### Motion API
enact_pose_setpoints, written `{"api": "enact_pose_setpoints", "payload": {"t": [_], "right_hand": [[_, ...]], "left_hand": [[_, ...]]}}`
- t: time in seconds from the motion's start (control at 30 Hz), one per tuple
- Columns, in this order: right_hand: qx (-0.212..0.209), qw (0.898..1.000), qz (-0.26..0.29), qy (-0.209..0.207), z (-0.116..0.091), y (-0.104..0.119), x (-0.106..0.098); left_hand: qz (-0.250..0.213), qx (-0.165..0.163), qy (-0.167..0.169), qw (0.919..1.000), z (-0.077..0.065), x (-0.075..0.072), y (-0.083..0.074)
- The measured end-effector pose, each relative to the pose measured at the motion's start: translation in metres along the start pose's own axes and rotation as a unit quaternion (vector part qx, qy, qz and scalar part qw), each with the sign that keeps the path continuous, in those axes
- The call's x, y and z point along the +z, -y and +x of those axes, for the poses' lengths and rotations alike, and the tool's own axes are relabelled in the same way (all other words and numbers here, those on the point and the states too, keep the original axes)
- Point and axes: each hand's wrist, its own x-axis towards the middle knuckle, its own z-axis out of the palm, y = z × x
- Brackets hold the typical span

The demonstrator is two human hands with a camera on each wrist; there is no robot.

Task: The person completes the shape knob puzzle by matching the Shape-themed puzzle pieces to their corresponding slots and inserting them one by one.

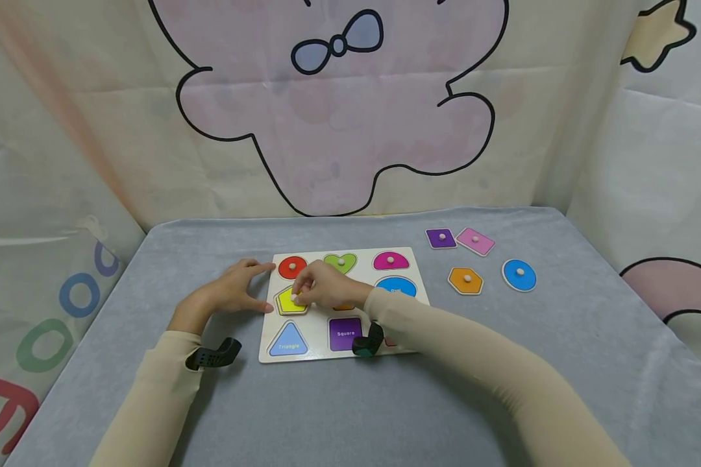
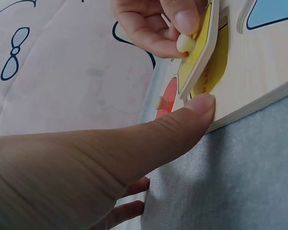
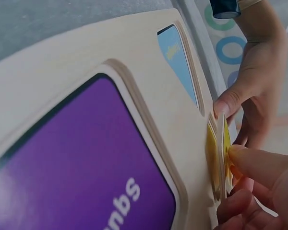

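My right hand (image 1: 326,287) pinches the small knob of a yellow pentagon puzzle piece (image 2: 198,52). The piece is tilted over its matching yellow recess (image 2: 216,69) in the wooden shape board (image 1: 315,324). At the board's left edge, my left hand (image 1: 232,287) rests with thumb and forefinger spread apart; the thumb tip (image 2: 201,103) lies right beside the yellow recess. A red circle piece (image 1: 292,267) with a knob sits above the pentagon spot, and a green heart piece (image 1: 340,262) and magenta half-circle piece (image 1: 391,260) are seated along the top row.
Bare printed recesses show a blue triangle (image 1: 289,340), a purple square (image 1: 344,334) and a blue oval (image 1: 397,285). Loose pieces lie right of the board: purple parallelogram (image 1: 441,239), pink parallelogram (image 1: 476,241), orange hexagon (image 1: 466,281) and blue circle (image 1: 518,275). Grey cloth (image 1: 327,415) covers the table.
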Motion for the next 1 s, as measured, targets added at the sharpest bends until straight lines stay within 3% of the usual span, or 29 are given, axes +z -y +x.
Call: {"api": "enact_pose_setpoints", "payload": {"t": [0.73, 1.0], "right_hand": [[0.047, 0.998, -0.031, -0.015, 0.0039, 0.0068, 0.0108], [0.028, 0.999, -0.027, 0.025, 0.0059, 0.0065, 0.0038]], "left_hand": [[0.003, -0.011, 0.003, 0.9999, 0.0007, 0.0029, -0.0004], [0.005, -0.004, -0.004, 1.0000, -0.0011, 0.0022, -0.0020]]}}
